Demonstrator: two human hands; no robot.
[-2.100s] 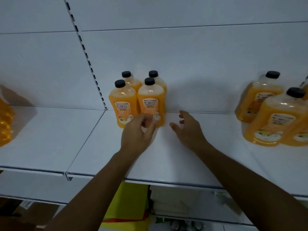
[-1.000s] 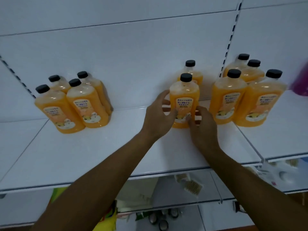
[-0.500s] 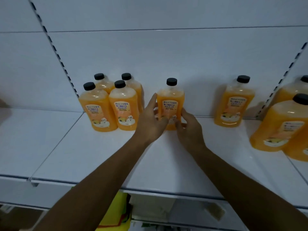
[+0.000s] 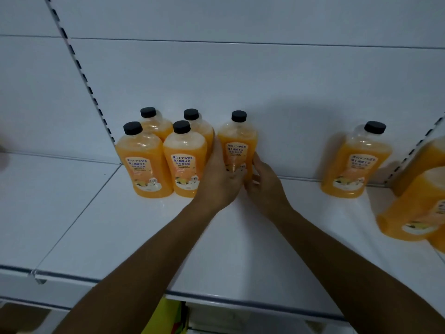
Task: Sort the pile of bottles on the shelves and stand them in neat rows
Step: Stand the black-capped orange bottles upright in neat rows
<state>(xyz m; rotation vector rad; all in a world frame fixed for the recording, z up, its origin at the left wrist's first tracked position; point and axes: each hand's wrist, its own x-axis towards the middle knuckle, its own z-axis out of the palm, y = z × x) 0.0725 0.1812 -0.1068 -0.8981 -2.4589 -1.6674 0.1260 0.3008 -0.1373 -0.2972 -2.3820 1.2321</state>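
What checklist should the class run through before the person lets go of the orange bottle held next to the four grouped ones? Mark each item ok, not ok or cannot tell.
1. Held bottle upright: ok.
2. Both hands on it, left hand and right hand at its lower sides: ok.
3. Base flat on the shelf: cannot tell, hands hide it.
4. Label faces forward like the front pair: ok.
5. In line with the back pair: ok, roughly.
6. Lone bottle at right joined to the row: not ok.
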